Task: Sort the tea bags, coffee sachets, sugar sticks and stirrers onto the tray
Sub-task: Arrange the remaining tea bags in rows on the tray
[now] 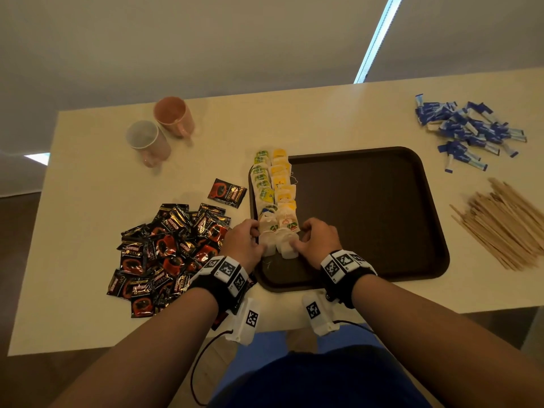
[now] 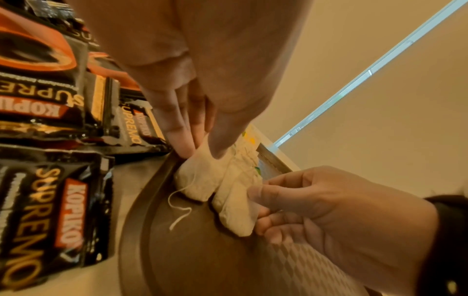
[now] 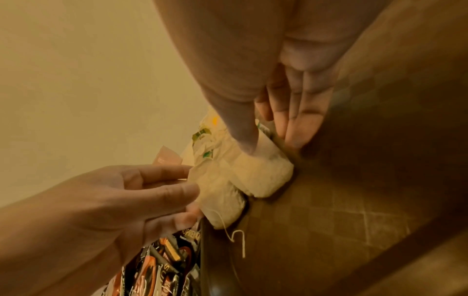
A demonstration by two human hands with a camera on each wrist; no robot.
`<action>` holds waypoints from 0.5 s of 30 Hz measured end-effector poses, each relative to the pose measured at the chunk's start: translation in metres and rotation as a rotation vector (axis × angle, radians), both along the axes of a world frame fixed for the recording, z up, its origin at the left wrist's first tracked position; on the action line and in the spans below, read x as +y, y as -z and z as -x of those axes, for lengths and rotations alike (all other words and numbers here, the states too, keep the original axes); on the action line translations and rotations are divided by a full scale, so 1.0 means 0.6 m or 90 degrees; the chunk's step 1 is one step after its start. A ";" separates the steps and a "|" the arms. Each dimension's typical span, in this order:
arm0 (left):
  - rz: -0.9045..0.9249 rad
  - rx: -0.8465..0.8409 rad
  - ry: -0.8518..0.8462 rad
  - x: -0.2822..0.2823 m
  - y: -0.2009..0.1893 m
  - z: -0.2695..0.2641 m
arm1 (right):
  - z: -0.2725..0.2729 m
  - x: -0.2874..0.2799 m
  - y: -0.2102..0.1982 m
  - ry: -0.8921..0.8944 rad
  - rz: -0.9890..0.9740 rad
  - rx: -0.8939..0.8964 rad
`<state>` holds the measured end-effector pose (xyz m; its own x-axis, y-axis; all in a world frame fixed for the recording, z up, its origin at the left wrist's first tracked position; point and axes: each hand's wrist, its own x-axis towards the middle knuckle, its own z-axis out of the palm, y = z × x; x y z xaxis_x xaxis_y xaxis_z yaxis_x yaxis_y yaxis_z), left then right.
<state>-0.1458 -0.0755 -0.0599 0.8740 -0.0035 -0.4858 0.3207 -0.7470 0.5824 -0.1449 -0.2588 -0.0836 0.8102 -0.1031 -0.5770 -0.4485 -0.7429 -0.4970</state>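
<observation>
A dark brown tray lies at the table's centre. Two columns of tea bags, green-tagged and yellow-tagged, run along its left side. At the near end lie two white tea bags side by side. My left hand pinches the left white tea bag between thumb and fingers by the tray's rim. My right hand pinches the right white tea bag the same way. A loose string trails from the left bag onto the tray floor.
Black coffee sachets are heaped left of the tray, one lying apart further back. Blue sugar sticks sit far right, wooden stirrers near right. Two mugs stand far left.
</observation>
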 end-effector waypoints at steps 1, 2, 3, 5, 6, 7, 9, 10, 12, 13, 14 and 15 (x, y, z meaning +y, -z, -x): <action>-0.005 0.008 0.008 -0.002 0.000 0.000 | -0.002 0.002 0.002 -0.006 0.003 0.004; -0.013 0.017 0.011 -0.003 0.001 0.000 | -0.003 0.003 0.004 -0.014 0.007 0.008; -0.023 0.028 0.011 -0.004 0.001 0.001 | -0.004 0.004 0.004 -0.023 0.009 0.017; -0.040 0.050 0.018 -0.003 0.002 0.004 | -0.003 0.003 0.003 -0.038 0.003 0.036; -0.048 0.053 0.022 -0.002 0.002 0.004 | -0.003 0.001 0.002 -0.039 -0.003 0.041; -0.049 0.050 0.021 -0.001 0.002 0.003 | -0.003 -0.001 0.001 -0.041 -0.006 0.041; -0.039 0.039 0.002 0.001 0.000 0.000 | -0.007 -0.003 0.000 -0.044 0.005 0.020; -0.031 0.035 -0.009 0.000 -0.001 -0.002 | -0.009 -0.004 0.000 -0.040 0.009 0.011; -0.015 0.031 -0.016 -0.001 -0.001 -0.005 | -0.014 -0.002 -0.001 -0.032 0.003 0.007; -0.009 0.033 -0.012 -0.003 -0.001 -0.005 | -0.015 0.000 0.000 -0.025 -0.006 0.012; -0.008 0.035 -0.004 -0.003 0.001 -0.006 | -0.016 0.001 0.000 -0.020 -0.015 0.018; -0.011 0.037 0.003 -0.004 0.003 -0.007 | -0.017 0.003 0.000 -0.025 -0.020 0.022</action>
<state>-0.1415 -0.0776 -0.0615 0.8447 0.0004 -0.5353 0.3493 -0.7581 0.5506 -0.1349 -0.2571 -0.0836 0.7924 -0.0528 -0.6077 -0.4370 -0.7442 -0.5051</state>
